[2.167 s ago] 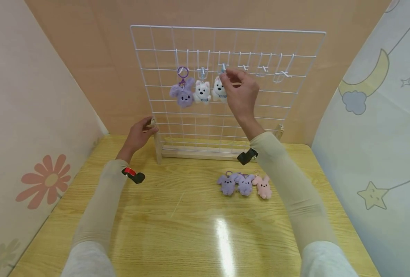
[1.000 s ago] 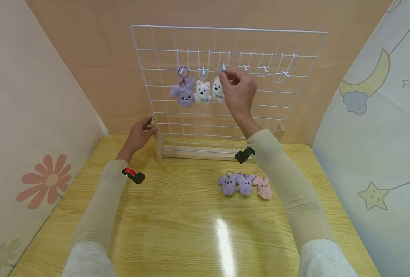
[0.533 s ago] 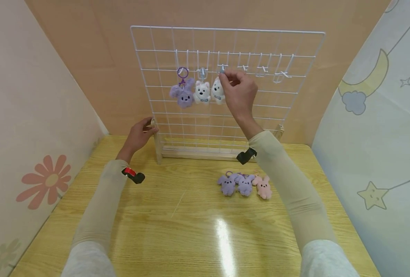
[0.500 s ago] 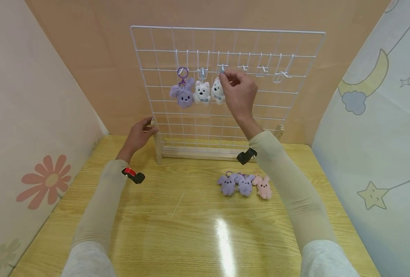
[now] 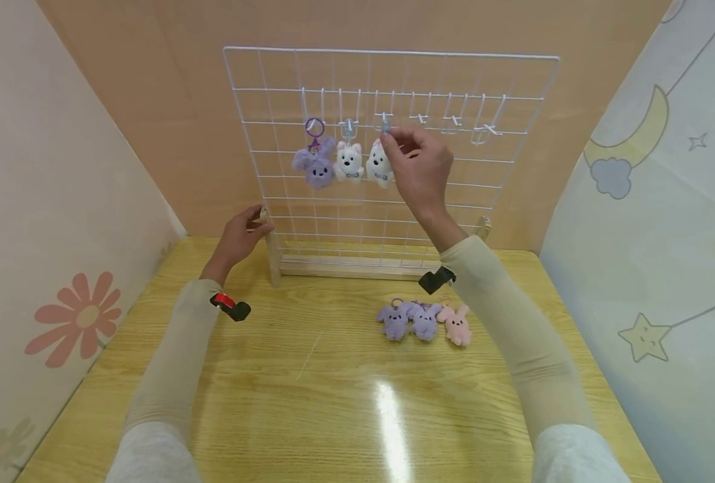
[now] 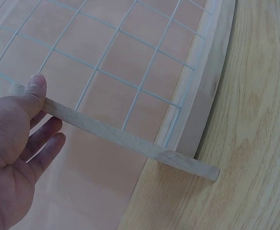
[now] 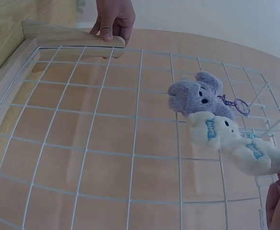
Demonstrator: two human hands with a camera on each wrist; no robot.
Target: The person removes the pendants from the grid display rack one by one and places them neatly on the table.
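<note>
With its long axis near vertical, head up, the white dog plush is pinched near its blue clip by the right hand's drawn-together fingers, just beside a matching plush on the wire rack. Open room is left beneath, above the tabletop; the left upright is gripped near its top by the left hand's fingers.

This looks like a small staged booth: a wood-grain bench, a wire display rack near its far edge, 2 cartoon-printed panels, the left panel and right panel, along its side edges, and a tan backdrop behind.
</note>
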